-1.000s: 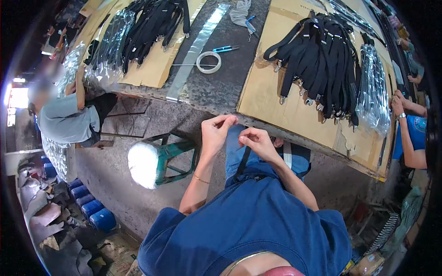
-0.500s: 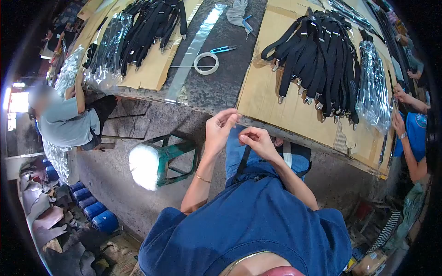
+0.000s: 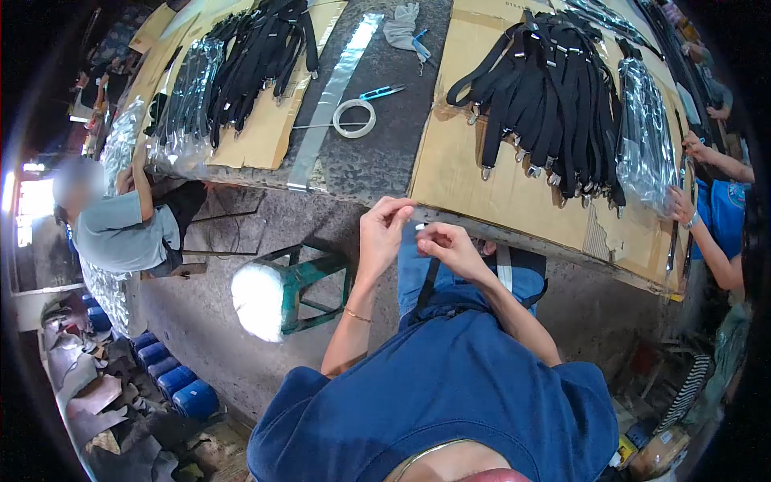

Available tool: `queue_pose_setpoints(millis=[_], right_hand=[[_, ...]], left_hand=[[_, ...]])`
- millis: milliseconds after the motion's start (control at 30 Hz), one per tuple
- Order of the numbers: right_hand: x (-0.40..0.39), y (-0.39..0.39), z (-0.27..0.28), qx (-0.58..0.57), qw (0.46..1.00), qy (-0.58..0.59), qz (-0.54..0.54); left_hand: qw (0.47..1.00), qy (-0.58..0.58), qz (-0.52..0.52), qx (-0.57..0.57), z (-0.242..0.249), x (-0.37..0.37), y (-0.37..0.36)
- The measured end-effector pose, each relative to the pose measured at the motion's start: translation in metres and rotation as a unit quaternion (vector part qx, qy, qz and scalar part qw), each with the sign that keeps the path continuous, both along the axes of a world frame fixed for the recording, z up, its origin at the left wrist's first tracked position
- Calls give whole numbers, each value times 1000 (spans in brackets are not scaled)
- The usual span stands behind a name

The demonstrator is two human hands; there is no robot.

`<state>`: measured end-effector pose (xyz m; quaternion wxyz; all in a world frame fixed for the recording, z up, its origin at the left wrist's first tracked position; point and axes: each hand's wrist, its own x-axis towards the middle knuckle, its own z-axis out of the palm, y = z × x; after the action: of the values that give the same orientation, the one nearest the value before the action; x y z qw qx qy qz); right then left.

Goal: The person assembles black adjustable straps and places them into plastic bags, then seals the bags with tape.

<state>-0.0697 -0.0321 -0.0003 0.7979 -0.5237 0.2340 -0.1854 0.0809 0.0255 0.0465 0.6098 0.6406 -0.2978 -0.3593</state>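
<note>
In front of my body, by the table edge, both my hands are raised close together. My left hand is closed in a pinch, thumb against fingers; anything between them is too small to make out. Apart from it, my right hand is curled shut, with a small white piece showing at its fingertips. Just beyond them, a bundle of black elastic suspenders with metal clips lies on a cardboard sheet. A roll of tape lies on the dark tabletop, beside a blue cutter.
Clear plastic-wrapped suspenders lie at right, near a co-worker's hand. More black suspenders are at left. A person in grey sits left. A green stool and blue rolls stand on the floor.
My hands keep nearly the same place, the left fingers pinching closer together. A white piece now shows at my right fingertips. The co-worker's hand at right has moved toward the wrapped suspenders.
</note>
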Motion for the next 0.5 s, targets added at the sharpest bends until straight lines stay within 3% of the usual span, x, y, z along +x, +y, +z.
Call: queue_pose_setpoints(millis=[33, 267, 367, 500], right_hand=[[3, 0, 5, 18, 1000, -7, -1], [19, -5, 22, -4, 999, 1, -47], [16, -8, 12, -45, 998, 20, -41], [11, -14, 18, -17, 999, 15, -42]], left_hand=[[996, -86, -28, 7, -3, 0, 0], [986, -108, -58, 109, 18, -9, -1], [981, -165, -45, 89, 3, -5, 1], [997, -67, -37, 30, 0, -6, 3]])
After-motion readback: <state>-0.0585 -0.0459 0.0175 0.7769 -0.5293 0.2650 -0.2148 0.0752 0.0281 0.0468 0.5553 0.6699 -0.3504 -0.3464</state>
